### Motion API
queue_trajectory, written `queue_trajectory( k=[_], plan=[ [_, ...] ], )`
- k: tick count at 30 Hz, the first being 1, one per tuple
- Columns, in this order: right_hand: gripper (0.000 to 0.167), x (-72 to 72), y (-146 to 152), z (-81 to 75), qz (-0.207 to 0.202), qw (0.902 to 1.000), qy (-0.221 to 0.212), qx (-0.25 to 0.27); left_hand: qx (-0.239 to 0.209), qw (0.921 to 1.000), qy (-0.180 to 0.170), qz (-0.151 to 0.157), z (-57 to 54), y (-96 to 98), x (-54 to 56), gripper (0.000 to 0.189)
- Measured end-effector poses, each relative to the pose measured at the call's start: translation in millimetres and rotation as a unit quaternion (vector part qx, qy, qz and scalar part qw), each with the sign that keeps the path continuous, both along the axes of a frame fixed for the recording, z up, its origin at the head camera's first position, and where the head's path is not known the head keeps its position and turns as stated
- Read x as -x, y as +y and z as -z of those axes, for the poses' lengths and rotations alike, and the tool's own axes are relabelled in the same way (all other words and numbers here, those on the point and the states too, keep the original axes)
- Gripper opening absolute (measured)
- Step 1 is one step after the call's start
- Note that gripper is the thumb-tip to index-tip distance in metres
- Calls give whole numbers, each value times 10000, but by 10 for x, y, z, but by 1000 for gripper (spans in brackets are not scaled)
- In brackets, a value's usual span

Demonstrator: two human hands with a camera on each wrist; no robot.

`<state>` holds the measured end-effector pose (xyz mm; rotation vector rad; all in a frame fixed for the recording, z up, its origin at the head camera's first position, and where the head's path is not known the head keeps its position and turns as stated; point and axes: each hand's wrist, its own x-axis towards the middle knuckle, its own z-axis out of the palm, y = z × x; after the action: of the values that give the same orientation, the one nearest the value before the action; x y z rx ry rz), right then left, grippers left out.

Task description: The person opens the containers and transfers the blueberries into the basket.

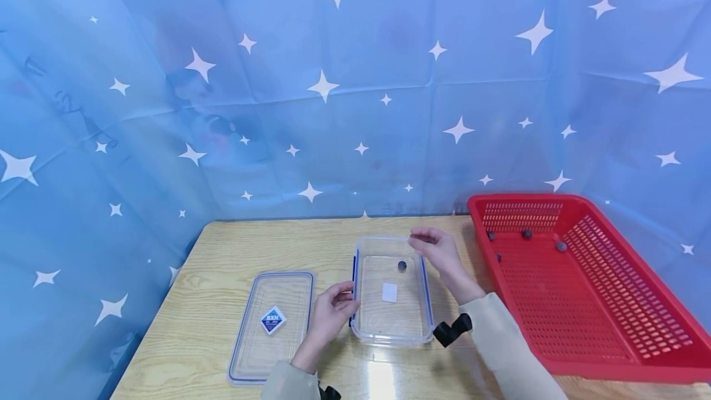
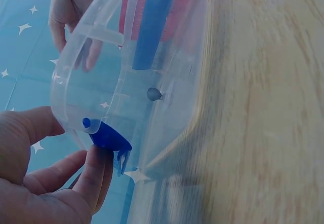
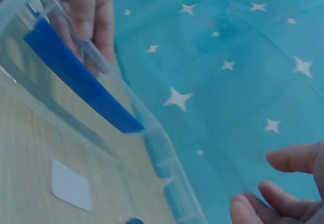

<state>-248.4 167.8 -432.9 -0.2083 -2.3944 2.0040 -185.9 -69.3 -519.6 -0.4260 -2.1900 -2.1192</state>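
Observation:
A clear plastic food container with blue side latches stands uncovered on the table. Inside it, toward the far end, lies a small dark ball, and a white square label shows at its bottom. My left hand holds the container's left side, thumb by the rim and fingertips at the blue latch. Over the far right corner is my right hand; its thumb and fingers are apart with nothing between them, as the right wrist view shows. The clear lid, blue-edged, lies flat left of the container.
To the right stands a red plastic basket with perforated walls, holding several small dark balls toward its far end. A blue star-patterned curtain hangs behind and left of the wooden table.

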Motion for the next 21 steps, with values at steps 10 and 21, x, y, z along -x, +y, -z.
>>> queue_trajectory(
  k=[10,21],
  plan=[
    [42,-74,-211,194,23,9996,-294,22,47,9952,-971,-90,-78,31,9,41],
    [60,-88,-355,361,-537,9943,-540,-742,184,9958,-885,-142,-86,34,2,40]
  ],
)
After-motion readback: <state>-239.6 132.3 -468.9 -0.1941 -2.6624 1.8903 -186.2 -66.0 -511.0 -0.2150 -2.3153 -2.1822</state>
